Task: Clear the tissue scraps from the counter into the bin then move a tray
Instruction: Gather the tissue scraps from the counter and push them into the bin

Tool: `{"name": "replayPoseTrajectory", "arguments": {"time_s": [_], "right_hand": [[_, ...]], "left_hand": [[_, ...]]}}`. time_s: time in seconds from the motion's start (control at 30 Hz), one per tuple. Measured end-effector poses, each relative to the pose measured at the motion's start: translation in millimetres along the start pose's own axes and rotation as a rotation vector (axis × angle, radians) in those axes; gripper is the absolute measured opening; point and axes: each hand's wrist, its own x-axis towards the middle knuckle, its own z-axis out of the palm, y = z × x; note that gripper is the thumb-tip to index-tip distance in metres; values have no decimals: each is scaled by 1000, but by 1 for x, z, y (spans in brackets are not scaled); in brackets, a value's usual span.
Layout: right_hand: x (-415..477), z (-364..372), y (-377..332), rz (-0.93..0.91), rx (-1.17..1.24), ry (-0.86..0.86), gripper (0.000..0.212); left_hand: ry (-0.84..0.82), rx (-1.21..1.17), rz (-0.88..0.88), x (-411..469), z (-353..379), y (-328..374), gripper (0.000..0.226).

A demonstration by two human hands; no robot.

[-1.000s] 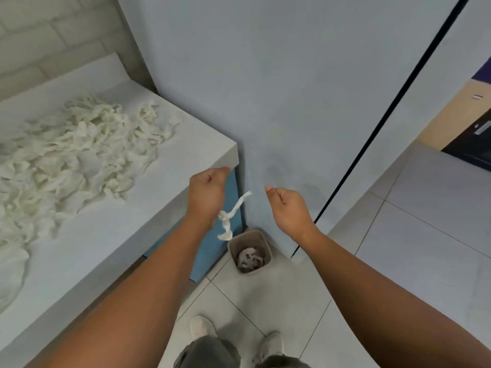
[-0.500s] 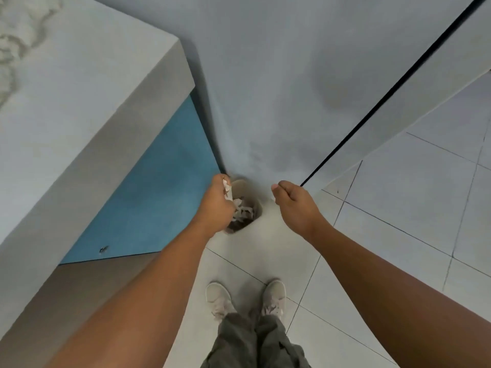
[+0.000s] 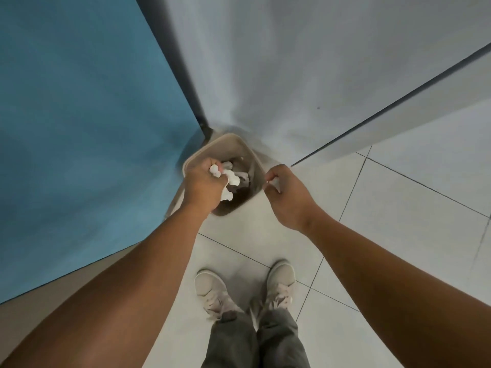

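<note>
I see the left grip (image 3: 203,188) clutching tissue scraps (image 3: 215,171) over a beige bin (image 3: 225,138) on the floor (image 3: 398,221), more scraps (image 3: 243,176) inside; the right grip (image 3: 291,199) pinches a small scrap (image 3: 275,185) beside its rim.

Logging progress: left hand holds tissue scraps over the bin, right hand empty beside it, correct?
The head view shows the right hand pinching a small tissue scrap, not empty; the left hand does hold scraps over the bin.

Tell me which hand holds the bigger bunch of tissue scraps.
The left hand: its bunch spills from the fist above the bin, while the right hand pinches only a small scrap beside the rim.
</note>
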Motion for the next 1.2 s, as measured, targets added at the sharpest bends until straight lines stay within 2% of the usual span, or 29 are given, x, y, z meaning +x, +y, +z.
{"name": "replayPoseTrajectory", "arguments": {"time_s": [0.13, 0.27, 0.33, 0.43, 0.5, 0.57, 0.63, 0.73, 0.9, 1.07, 1.2], "right_hand": [[25, 17, 30, 24, -29, -14, 6], [44, 30, 42, 138, 102, -27, 14], [50, 34, 44, 162, 153, -22, 20], [56, 40, 42, 135, 103, -11, 26], [60, 44, 39, 118, 57, 13, 28], [63, 48, 34, 106, -3, 36, 31], [69, 54, 28, 87, -47, 58, 30], [81, 64, 18, 73, -63, 59, 27], [108, 91, 17, 64, -206, -4, 38], [117, 112, 37, 49, -172, -70, 68], [105, 113, 48, 15, -161, -117, 62]], "left_hand": [[-26, 41, -33, 38, 27, -26, 31], [-20, 31, -103, 61, 43, -45, 22], [-55, 24, -118, 63, 44, -49, 29], [-120, 5, -87, 61, 33, -54, 44], [-56, 104, -21, 53, 18, -56, 46], [80, 246, 87, 46, 3, -65, 41], [172, 294, 122, 43, -10, -79, 36], [210, 294, -7, 45, -23, -96, 40], [82, 268, -188, 50, -26, -119, 52], [77, 247, -185, 42, -12, -127, 39], [38, 276, -199, 40, -7, -124, 39]]}}
